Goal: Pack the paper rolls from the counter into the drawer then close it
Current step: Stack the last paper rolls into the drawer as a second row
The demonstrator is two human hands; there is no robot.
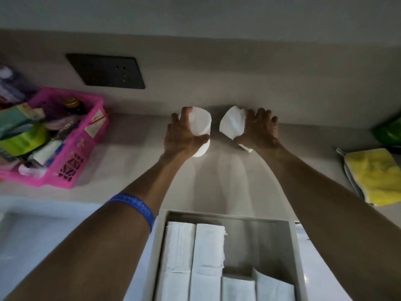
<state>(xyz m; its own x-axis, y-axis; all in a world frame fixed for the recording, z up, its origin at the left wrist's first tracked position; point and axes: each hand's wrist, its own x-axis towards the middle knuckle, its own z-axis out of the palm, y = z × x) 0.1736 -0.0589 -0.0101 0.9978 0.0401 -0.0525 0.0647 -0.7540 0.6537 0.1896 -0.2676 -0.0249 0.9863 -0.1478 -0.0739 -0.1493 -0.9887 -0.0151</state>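
Note:
Two white paper rolls stand at the back of the grey counter, against the wall. My left hand wraps around the left paper roll. My right hand grips the right paper roll, which tilts a little. Below, at the counter's front edge, the grey drawer is pulled open. Several white paper rolls lie side by side in its left and lower part; its upper right part shows bare floor.
A pink basket full of bottles and packets sits on the counter at the left. A yellow cloth lies at the right edge, a green packet behind it. A dark socket plate is on the wall.

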